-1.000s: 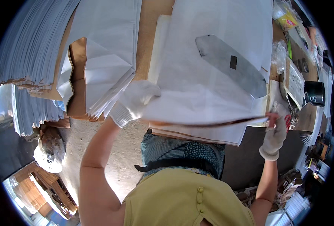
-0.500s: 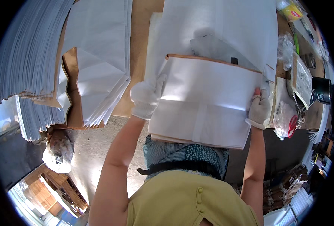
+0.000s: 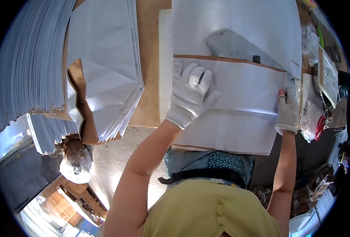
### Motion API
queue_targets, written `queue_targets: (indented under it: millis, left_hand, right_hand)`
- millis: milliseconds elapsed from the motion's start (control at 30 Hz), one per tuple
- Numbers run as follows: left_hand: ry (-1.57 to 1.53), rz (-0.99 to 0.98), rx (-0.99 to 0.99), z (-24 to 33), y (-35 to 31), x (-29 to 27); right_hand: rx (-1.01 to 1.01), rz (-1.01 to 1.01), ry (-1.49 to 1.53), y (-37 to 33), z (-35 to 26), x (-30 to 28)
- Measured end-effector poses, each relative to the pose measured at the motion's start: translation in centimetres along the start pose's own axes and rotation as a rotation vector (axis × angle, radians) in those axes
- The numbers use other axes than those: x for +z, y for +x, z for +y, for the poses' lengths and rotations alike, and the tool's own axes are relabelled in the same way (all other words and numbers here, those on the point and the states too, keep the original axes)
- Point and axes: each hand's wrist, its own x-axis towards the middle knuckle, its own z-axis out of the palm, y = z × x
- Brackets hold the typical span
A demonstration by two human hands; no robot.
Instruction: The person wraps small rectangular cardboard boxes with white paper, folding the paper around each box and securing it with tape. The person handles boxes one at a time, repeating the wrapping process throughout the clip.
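Observation:
A folded white paper bag (image 3: pixel 238 89) with a brown edge along its far side lies in front of me, a crease running across it. My left hand (image 3: pixel 192 93), in a white knit glove, rests palm down on its left part, fingers a little bent and spread. Beside the bag's right edge is my gloved right hand (image 3: pixel 288 112), its fingers stretched forward; a pinkish tip shows at one of them. A grey flat sheet (image 3: pixel 236 43) with a small black patch sticks out beyond the bag's far edge. The part under the bag is hidden.
Large white paper sheets (image 3: pixel 230 15) cover the far table. To the left stand open-ended paper bags (image 3: pixel 103 43) and a tall paper stack (image 3: pixel 28 59). Red-handled scissors (image 3: pixel 320 127), clear plastic (image 3: pixel 310 43) and a clipboard-like board (image 3: pixel 328 75) lie at the right.
My left hand has left the bag's left edge and moved right onto its top face. The bag lies straighter now. My right hand stays by the right edge.

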Motion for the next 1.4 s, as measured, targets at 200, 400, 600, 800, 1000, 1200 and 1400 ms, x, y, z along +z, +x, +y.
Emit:
queue_targets:
  millis: [200, 400, 600, 800, 1000, 1200, 1400]
  left_hand:
    - [0.155, -0.096, -0.048, 0.1, 0.9, 2.7]
    - [0.177, -0.095, -0.089, 2.0, 1.5, 1.3]
    - [0.179, 0.003, -0.078, 2.3, 1.0, 1.4]
    - [-0.028, 0.169, 0.088, 1.5, 2.6, 1.2]
    - [-0.086, 0.016, 0.065, 5.7, 6.1, -3.6]
    - [0.092, -0.001, 0.196, 9.7, 2.5, -9.5]
    - [0.044, -0.365, 0.203, 14.9, -0.3, -12.3]
  right_hand:
    - [-0.662, 0.356, -0.086, -3.0, -11.5, 7.7]
    - [-0.537, 0.271, 0.11, -2.8, -13.0, 9.0]
    - [-0.431, 0.419, -0.229, -0.2, -1.5, 4.1]
    - [-0.598, 0.45, -0.23, 0.9, 3.8, 1.3]
    - [-0.652, 0.571, -0.104, 1.0, -1.2, -3.0]
    - [-0.96, 0.247, 0.003, -3.3, -8.1, -9.4]
    - [-0.801, 0.156, -0.238, -4.2, -7.9, -9.3]
